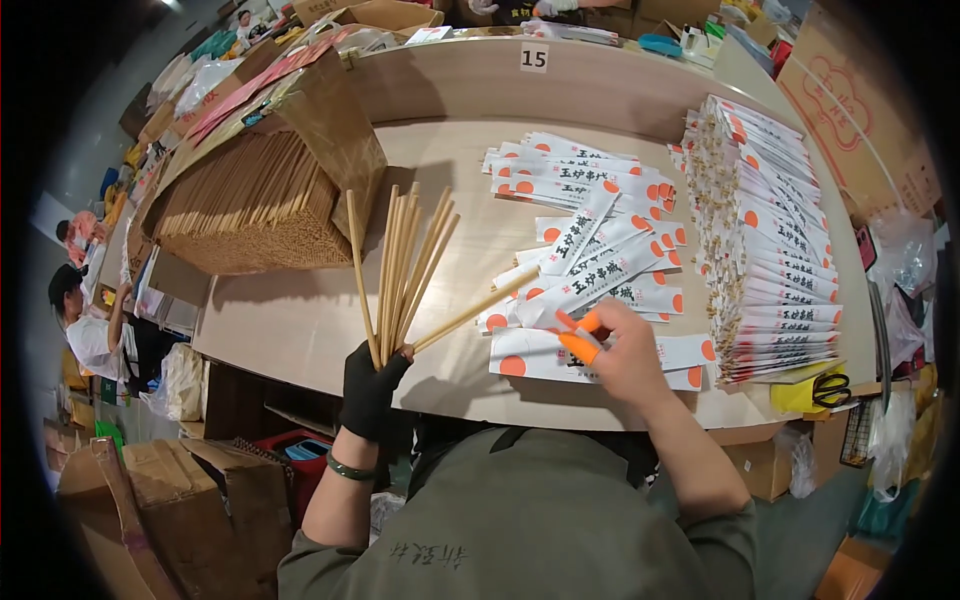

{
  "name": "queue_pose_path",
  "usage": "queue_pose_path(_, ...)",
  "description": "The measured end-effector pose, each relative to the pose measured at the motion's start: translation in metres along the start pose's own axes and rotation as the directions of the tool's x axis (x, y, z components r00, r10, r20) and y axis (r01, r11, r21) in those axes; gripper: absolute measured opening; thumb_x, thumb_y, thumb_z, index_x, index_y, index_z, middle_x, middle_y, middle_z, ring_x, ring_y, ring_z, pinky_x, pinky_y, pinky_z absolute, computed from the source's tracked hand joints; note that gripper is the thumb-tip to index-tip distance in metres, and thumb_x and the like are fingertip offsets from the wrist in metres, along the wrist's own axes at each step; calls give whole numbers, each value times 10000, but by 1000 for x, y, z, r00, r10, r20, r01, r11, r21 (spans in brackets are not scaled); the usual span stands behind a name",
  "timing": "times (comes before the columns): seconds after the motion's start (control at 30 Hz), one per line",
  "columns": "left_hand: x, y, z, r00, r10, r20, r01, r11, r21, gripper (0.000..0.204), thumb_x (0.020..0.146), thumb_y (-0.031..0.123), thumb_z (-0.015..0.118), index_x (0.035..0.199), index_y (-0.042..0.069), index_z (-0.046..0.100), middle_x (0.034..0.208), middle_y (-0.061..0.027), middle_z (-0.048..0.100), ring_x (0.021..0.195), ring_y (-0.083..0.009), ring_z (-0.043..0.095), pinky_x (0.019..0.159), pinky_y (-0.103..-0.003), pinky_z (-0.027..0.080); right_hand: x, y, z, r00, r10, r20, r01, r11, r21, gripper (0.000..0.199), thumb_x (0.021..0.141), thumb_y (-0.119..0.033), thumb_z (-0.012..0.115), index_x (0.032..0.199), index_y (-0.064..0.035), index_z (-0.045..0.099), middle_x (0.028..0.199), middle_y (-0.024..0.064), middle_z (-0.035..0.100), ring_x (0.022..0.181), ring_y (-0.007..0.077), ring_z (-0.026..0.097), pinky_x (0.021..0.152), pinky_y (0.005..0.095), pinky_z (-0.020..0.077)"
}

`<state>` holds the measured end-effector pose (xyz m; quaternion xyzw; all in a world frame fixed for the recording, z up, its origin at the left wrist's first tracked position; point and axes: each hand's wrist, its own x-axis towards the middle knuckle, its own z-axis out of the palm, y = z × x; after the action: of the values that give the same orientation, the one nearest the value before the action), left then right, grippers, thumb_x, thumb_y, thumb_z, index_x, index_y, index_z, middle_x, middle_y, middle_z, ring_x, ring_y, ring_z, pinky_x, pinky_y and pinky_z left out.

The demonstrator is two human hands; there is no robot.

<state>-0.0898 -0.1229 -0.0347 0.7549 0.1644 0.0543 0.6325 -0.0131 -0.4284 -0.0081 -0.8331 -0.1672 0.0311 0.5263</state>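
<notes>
sticks: in the head view, a thin bundle of wooden sticks (405, 265) stood fanned above the left hand (375, 385), with one slanted stick (470, 315) leaning right toward the sleeves.
black glove: the left hand was closed around the lower ends, probably so the long parts stayed free and easy to separate.
orange finger covers: the right hand (625, 350), with orange finger covers (580, 347) likely worn for grip, was half curled over the near sleeves; blur hid whether it had hold of anything.
loose sleeves: white paper sleeves (600, 270) overlapped in mid-table, perhaps spread so that single ones came up easily; a neater stack (515, 365) lay near the front edge.
stick box: an open carton (360, 130) lay at the left, its opening turned toward the person, presumably to keep the packed sticks (240, 210) in reach.
right-hand pile: sleeves with tan tips showing (785, 260) were heaped high, walling off that side.
scissors: black-handled scissors (830, 388) sat beside the pile, at the table (280, 310) corner.
back board: a raised board (440, 85) closed off the far edge.
surroundings: brown cartons (170, 500) crowded the lower left, and another person (100, 330) was beyond the table.
</notes>
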Motion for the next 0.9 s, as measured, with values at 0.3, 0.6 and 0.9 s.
queue_pose_path(0.3,6,11,-34,976,-102,193,67,982,179,190,809,134,702,914,-18,658,796,-34,660,760,-105,596,701,-279,490,9,-8,-29,966,-182,186,208,968,-137,156,740,-123,766,777,-18,657,728,29,569,663,149,523,603,269,419)
queue_pose_path(0.6,16,22,81,988,118,98,-63,895,-442,362,974,303,529,1160,-4,575,1028,-94,650,969,-172,622,809,-306,525,29,-33,36,729,-669,146,638,585,-501,177,728,-126,671,884,-48,641,885,85,592,804,249,578,657,346,463)
queue_pose_path(0.9,22,-10,42,982,-65,-175,50,995,-87,268,904,258,621,925,5,706,664,-29,625,563,-56,505,536,-223,403,-28,14,29,768,-564,304,630,578,-520,189,742,-116,678,870,10,619,867,89,574,751,243,570,630,331,458)
